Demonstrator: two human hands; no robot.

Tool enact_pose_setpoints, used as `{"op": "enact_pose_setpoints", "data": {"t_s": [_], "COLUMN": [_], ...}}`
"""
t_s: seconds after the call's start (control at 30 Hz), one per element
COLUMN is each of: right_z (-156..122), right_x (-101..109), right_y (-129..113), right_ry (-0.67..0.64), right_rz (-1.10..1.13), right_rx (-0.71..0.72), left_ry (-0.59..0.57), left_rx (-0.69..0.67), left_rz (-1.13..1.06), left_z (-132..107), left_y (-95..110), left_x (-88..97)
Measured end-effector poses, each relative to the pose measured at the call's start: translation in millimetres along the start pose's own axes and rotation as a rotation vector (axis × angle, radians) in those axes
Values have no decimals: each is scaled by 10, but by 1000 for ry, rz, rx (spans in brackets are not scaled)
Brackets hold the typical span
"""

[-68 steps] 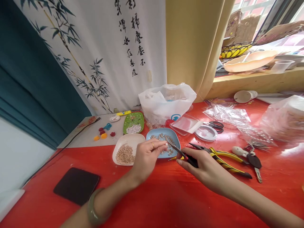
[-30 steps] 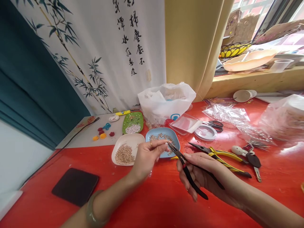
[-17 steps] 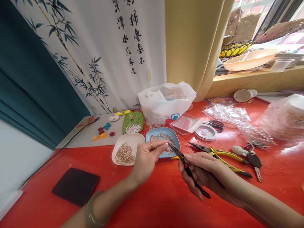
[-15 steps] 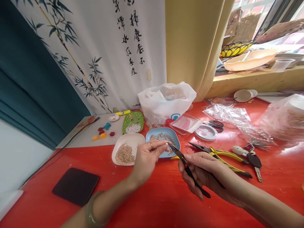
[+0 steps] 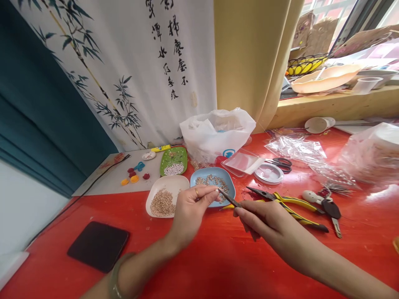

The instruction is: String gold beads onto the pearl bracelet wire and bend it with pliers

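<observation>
My left hand (image 5: 188, 211) is closed in a pinch, with thumb and forefinger together above the blue tray (image 5: 193, 182). Whatever it pinches is too small to name. Held in my right hand (image 5: 268, 222) are slim needle-nose pliers (image 5: 229, 198), their tips meeting the left fingertips; the fingers mostly cover the handles. Silvery small pieces lie in the blue tray. Beside it, the cream tray (image 5: 152, 192) holds a heap of gold beads (image 5: 162, 202). White beads (image 5: 173, 168) sit in the green tray (image 5: 183, 155) behind.
Yellow-and-black pliers (image 5: 291, 203) and keys (image 5: 331, 207) lie to the right. Scissors (image 5: 282, 163), a white spool (image 5: 268, 173) and a plastic bag (image 5: 215, 137) are farther back. A black flat object (image 5: 98, 246) rests at the left on the red table (image 5: 174, 270).
My right hand has rolled over, so its back now faces up and the plier handles are mostly covered. My left hand keeps its pinch in nearly the same place.
</observation>
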State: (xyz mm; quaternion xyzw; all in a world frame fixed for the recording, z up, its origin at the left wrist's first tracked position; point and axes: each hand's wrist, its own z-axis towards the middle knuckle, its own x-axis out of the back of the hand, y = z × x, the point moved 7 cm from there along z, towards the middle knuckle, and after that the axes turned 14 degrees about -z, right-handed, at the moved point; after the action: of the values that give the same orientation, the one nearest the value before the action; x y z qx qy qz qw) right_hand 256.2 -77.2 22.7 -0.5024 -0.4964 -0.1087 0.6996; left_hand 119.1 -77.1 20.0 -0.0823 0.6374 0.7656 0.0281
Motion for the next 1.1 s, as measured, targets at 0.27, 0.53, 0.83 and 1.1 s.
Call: {"op": "enact_pose_setpoints", "data": {"t_s": [0.27, 0.53, 0.83, 1.1], "right_z": [-90, -89, -83, -89], "right_x": [50, 106, 115, 115], "right_y": [-137, -83, -98, -46], "right_ry": [401, 309, 379, 359], "right_rz": [-754, -480, -513, -491], "right_rx": [228, 266, 341, 335], "left_ry": [19, -42, -95, -72], "left_rx": [-21, -31, -170, -17], "left_rz": [36, 28, 234, -15], "left_z": [-9, 52, -7, 62], "left_y": [60, 76, 259, 128], "left_x": [-16, 15, -16, 50]}}
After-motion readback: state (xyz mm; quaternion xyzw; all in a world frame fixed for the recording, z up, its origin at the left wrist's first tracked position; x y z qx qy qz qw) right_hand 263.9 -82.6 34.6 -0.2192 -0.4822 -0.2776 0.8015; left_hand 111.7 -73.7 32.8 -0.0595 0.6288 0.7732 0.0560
